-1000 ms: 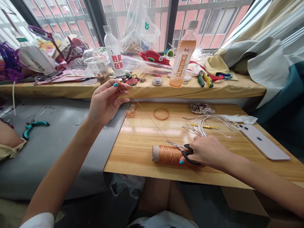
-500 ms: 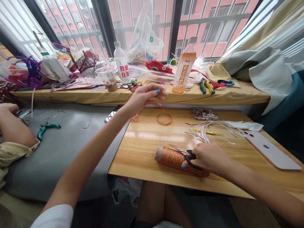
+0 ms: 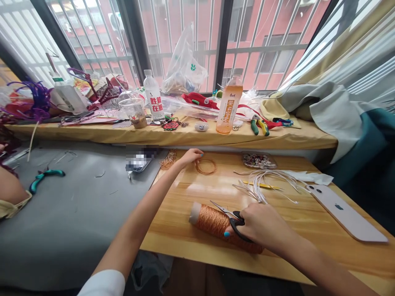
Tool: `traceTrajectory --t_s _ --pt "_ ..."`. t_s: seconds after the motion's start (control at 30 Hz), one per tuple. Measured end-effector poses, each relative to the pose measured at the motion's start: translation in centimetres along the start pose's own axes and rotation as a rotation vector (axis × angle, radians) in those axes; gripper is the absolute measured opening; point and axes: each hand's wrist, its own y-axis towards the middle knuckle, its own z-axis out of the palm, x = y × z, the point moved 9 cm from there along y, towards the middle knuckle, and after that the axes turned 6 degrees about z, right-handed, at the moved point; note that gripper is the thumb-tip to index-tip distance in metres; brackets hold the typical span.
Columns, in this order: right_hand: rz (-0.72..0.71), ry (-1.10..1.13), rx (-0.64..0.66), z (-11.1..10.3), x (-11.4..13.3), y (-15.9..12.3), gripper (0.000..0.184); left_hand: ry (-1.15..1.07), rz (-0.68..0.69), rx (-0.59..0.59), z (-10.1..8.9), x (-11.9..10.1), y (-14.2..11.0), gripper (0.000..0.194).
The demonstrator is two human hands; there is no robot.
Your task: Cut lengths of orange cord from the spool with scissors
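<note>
My right hand point(image 3: 262, 224) grips black-handled scissors point(image 3: 236, 222), their blades pointing left and slightly apart. Under them lies a spool of orange cord point(image 3: 212, 222) on its side, its pale tube end to the left. Farther back, my left hand point(image 3: 190, 157) is low over the wooden table, fingers curled together at the left rim of a coil of orange cord point(image 3: 206, 172). Whether its fingertips hold any cord is too small to make out. Short cut orange cords point(image 3: 168, 160) are bundled just left of that hand.
On the table are a box of beads point(image 3: 259, 160), white cords point(image 3: 259, 183), a yellow tool point(image 3: 262, 185) and a phone point(image 3: 345, 211). Bottles, including an orange drink bottle point(image 3: 228, 109), and pliers point(image 3: 260, 125) stand or lie on the sill. Teal pliers point(image 3: 45, 177) lie left, near another person's limb.
My left hand has come down from in front of the sill to the coil on the table. My right hand keeps the scissors at the spool. The view has tilted up somewhat.
</note>
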Motion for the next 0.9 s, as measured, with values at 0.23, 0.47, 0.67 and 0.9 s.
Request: traceTrajectory --t_s 0.23,0.47,0.67,0.9 --pt "-0.024 0.121 -0.099 0.1 -0.6 0.0 0.039 0.731 0.508 0.055 0.5 -7.4 -6.5 0.023" --pt "-0.033 0.809 -0.241 0.6 -3.4 1.8 0.031 0.978 0.647 0.322 8.0 -4.7 -20.9 0.06" --pt "0.081 1.213 -0.393 2.3 -5.1 7.0 0.042 0.96 0.773 0.021 7.1 -3.1 -23.5 0.053" --pt "0.121 1.374 -0.452 3.8 -5.9 8.5 0.043 0.407 0.344 -0.511 -3.8 -3.1 -18.7 0.033"
